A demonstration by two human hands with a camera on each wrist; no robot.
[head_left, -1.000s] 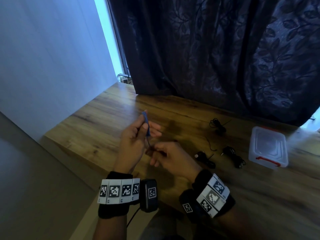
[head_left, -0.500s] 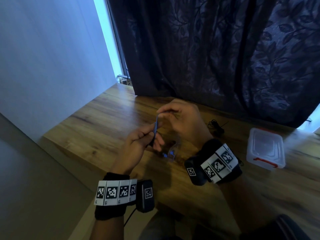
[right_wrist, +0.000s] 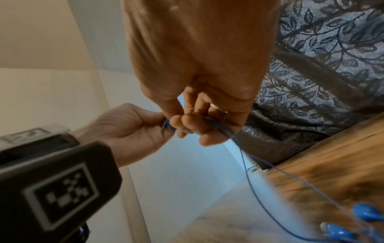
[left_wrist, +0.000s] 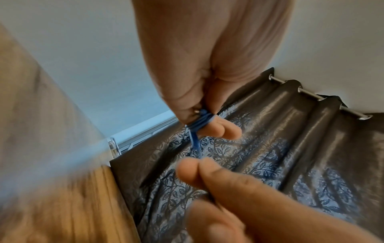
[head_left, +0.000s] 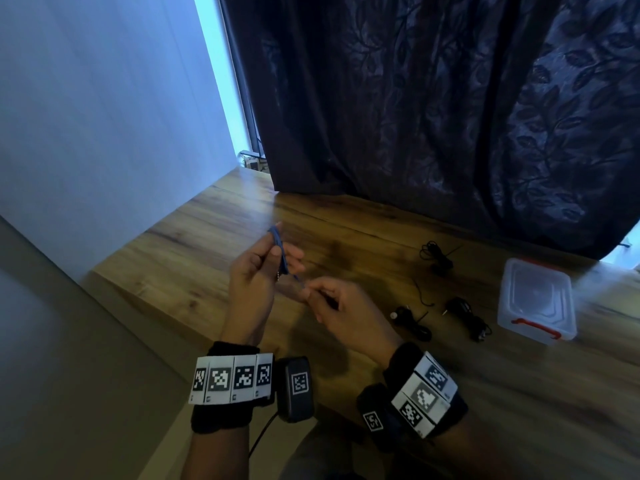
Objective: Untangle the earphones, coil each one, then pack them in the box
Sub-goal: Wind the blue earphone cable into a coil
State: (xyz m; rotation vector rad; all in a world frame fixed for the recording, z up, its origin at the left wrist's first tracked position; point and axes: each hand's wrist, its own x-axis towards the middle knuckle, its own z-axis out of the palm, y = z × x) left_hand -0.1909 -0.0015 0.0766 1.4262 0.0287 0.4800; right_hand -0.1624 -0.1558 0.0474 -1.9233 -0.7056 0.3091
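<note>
No readable words, brand names or numbers appear anywhere. The only markings are black-and-white square code tags on the wristbands (head_left: 232, 378) behind each hand and on the black camera unit (right_wrist: 60, 194) at the left wrist.

Home room: leaf-patterned curtain (head_left: 450, 116) on rod, wooden table (head_left: 214, 237), plain painted wall (head_left: 86, 116).
</note>
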